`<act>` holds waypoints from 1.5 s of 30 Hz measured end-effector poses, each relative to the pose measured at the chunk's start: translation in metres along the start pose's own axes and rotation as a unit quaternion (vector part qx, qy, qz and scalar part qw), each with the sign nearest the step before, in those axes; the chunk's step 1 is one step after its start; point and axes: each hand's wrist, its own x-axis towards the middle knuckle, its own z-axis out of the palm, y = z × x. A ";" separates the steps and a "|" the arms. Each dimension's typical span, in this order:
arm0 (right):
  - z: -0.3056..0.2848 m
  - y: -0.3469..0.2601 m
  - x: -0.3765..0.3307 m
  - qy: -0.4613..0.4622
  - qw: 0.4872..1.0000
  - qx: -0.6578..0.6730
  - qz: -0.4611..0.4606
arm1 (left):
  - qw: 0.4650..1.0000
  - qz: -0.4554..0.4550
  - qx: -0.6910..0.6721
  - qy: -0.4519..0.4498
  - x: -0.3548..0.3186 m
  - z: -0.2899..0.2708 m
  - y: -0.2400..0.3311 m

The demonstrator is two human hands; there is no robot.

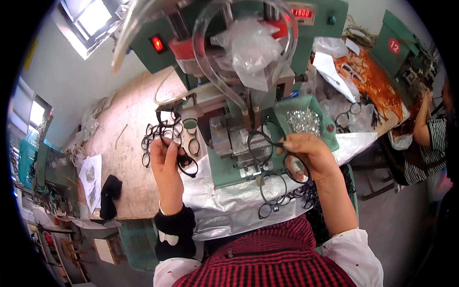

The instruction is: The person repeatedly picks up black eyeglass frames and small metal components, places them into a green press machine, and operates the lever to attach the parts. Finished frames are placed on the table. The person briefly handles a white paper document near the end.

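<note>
My left hand (165, 165) is closed on a black round eyeglass frame (193, 173), left of the machine; the hand hides part of it. At the machine's front, my right hand (308, 150) grips another black round eyeglass frame (277, 144), fingers closed near its bridge. That frame is close to the metal fixture (244, 148) under the machine's head. Several more black eyeglass frames (193, 147) lie heaped on the table beside my left hand. Below my right hand, another round frame (273, 204) rests by the silver sheet.
A green tray (330, 136) holds many small shiny metal parts. The green press machine (315, 28) has a clear hose and plastic bag (251, 48) hanging in front. A black cloth (111, 196) and paper (89, 179) lie left. A co-worker in a striped top (425, 158) sits at right.
</note>
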 end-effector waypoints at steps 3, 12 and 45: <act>0.001 0.001 -0.007 -0.008 1.000 -0.016 -0.019 | 0.999 0.012 -0.051 0.009 -0.009 -0.005 -0.011; 0.017 -0.005 -0.009 0.009 0.995 -0.096 -0.028 | 0.933 0.347 0.016 -0.099 -0.018 0.037 0.074; -0.025 -0.231 0.078 0.086 0.909 -0.112 -0.393 | 0.776 0.478 0.280 -0.302 -0.052 0.068 0.046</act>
